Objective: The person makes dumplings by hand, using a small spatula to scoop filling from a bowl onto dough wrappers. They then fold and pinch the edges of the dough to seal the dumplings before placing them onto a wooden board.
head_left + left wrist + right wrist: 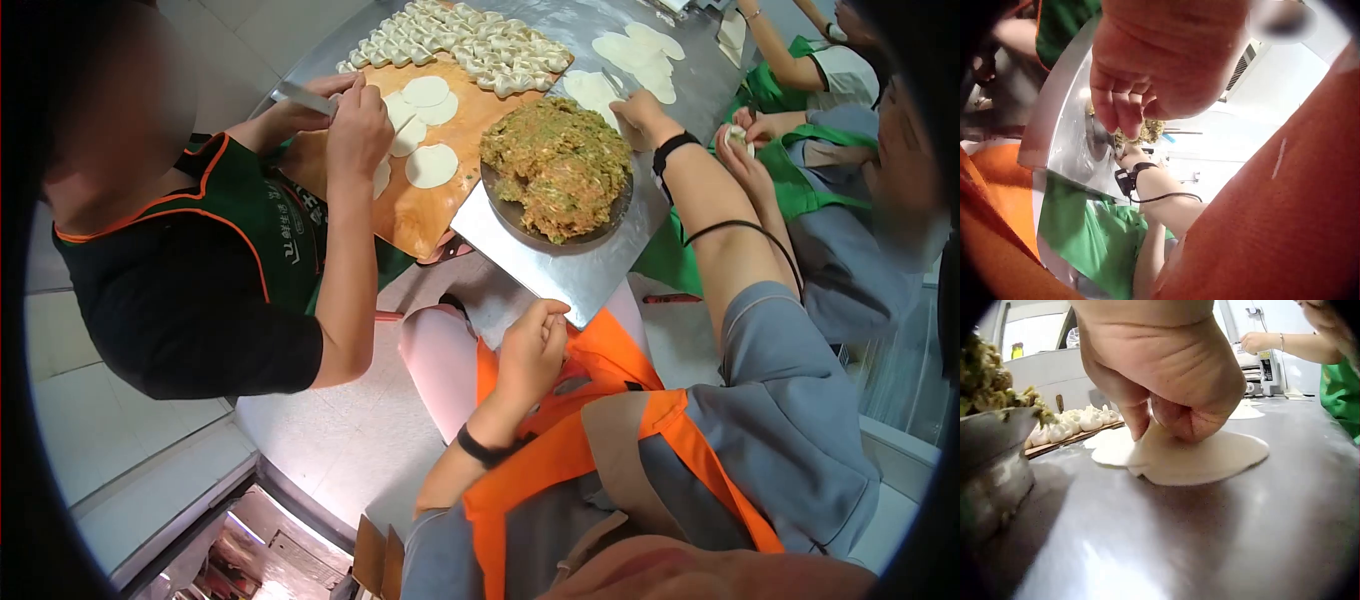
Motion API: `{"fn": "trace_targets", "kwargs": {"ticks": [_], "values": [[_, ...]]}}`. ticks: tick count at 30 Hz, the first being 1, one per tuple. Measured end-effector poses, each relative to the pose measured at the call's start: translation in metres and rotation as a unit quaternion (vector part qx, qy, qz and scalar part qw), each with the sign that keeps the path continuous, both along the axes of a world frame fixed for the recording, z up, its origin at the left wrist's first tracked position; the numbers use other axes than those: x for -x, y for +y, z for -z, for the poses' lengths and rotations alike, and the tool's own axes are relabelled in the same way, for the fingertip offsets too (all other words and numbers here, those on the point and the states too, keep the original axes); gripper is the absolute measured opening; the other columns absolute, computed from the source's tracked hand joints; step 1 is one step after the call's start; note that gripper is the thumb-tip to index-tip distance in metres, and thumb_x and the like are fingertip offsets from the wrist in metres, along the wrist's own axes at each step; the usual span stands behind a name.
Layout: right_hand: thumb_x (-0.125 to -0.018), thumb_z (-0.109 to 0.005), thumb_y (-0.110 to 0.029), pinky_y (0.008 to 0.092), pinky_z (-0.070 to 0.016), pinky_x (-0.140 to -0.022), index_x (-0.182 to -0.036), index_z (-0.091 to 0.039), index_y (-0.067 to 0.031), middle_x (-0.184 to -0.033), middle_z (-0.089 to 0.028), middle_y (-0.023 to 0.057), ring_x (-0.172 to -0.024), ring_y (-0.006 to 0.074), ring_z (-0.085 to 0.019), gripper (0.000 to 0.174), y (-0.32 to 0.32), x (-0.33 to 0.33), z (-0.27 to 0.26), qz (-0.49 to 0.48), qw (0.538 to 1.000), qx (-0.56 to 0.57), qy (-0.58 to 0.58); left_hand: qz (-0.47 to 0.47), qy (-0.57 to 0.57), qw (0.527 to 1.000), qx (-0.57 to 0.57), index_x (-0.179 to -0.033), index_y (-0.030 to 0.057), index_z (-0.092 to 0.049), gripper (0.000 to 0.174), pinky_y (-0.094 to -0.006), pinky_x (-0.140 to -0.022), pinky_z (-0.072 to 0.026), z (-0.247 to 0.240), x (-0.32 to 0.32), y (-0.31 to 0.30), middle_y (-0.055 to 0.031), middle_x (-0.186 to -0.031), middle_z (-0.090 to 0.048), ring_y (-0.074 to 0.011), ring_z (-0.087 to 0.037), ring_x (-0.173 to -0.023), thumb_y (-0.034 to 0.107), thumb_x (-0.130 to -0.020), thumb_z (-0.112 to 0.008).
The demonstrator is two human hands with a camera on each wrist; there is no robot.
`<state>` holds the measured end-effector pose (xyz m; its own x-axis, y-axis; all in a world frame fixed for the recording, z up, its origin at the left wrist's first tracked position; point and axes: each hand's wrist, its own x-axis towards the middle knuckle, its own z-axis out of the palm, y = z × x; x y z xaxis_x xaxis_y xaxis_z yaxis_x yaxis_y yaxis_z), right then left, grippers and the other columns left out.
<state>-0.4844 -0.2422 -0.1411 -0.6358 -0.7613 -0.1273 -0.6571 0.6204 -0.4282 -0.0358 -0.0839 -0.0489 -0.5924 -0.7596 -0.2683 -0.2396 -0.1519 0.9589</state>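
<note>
Beside the bowl's far right edge my right hand pinches a thin round dough wrapper, raising a small fold of it between thumb and fingers in the right wrist view. A thin grey stick shows just past those fingers in the head view. The bowl is heaped with green-flecked filling. My left hand hangs loosely curled by the near corner of the steel table. In the left wrist view its fingers hold nothing.
On a wooden board at left lie loose wrappers and rows of pleated dumplings. A person on the left holds a flat metal blade. More wrappers lie at the back. People in green aprons work close on the right.
</note>
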Motion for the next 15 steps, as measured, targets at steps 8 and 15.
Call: {"fn": "trace_targets", "kwargs": {"ticks": [8,15], "values": [[-0.083,-0.072,-0.03,0.0357,-0.051,-0.068,-0.103,-0.065,0.0079,-0.09,-0.07,0.0141,-0.078,0.022,-0.065,0.043,0.122,-0.05,0.047,0.131,0.924,0.266,-0.24,0.031,0.012,0.999,-0.029,-0.103,-0.0031,-0.059,0.013,-0.0245,-0.051,-0.0456,0.011,0.005,0.036,-0.0033,-0.066,-0.055,-0.0086,-0.055,-0.054,0.003,-0.096,-0.051],[-0.091,-0.067,-0.019,0.025,-0.0372,-0.048,-0.092,-0.064,-0.0008,-0.071,-0.059,-0.0003,-0.055,0.0084,-0.05,0.018,0.189,-0.2,0.0,0.189,0.795,0.357,-0.452,0.04,0.018,0.996,-0.078,-0.1,-0.001,-0.06,0.015,-0.0244,-0.055,-0.0458,0.041,0.015,0.044,-0.0033,-0.072,-0.059,-0.0096,-0.057,-0.058,0.009,-0.098,-0.049]]}}
